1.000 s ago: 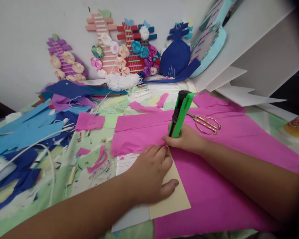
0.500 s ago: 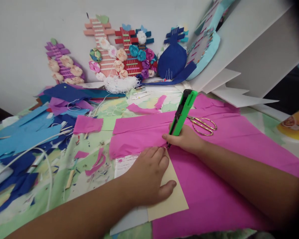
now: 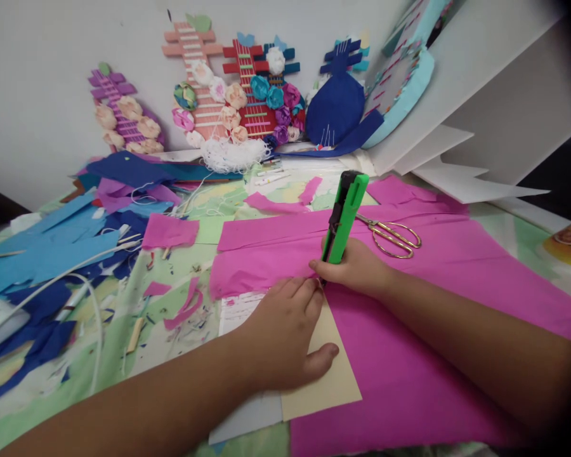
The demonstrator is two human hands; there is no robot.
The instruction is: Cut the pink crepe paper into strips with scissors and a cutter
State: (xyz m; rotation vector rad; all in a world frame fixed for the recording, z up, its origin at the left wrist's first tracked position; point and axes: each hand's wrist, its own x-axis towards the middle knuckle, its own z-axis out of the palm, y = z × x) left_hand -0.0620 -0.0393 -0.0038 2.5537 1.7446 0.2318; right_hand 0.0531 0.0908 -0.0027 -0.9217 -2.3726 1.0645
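My right hand (image 3: 356, 266) is wrapped round a green and black utility knife (image 3: 345, 219), held nearly upright with its lower end down at the pink crepe paper (image 3: 400, 355). My left hand (image 3: 290, 333) lies flat, fingers forward and thumb spread, on a cream card (image 3: 328, 374). Its fingertips reach close to the knife's lower end, at the card's far corner. Under the card is a white sheet (image 3: 247, 419), marked with pink near its far edge. The blade tip itself is too small to make out.
Gold-handled scissors (image 3: 394, 238) rest on the pink paper beyond my right hand. Blue scraps (image 3: 42, 247) and a white cable (image 3: 95, 317) lie at left. Decorated paper instruments (image 3: 254, 95) lean on the wall, with white yarn (image 3: 235, 154) before them. Folded white board (image 3: 476, 95) stands at right.
The utility knife has tilted slightly more upright and shifted a little toward me, along the card's corner. My left hand stays pressed on the card. The whole view has shifted slightly.
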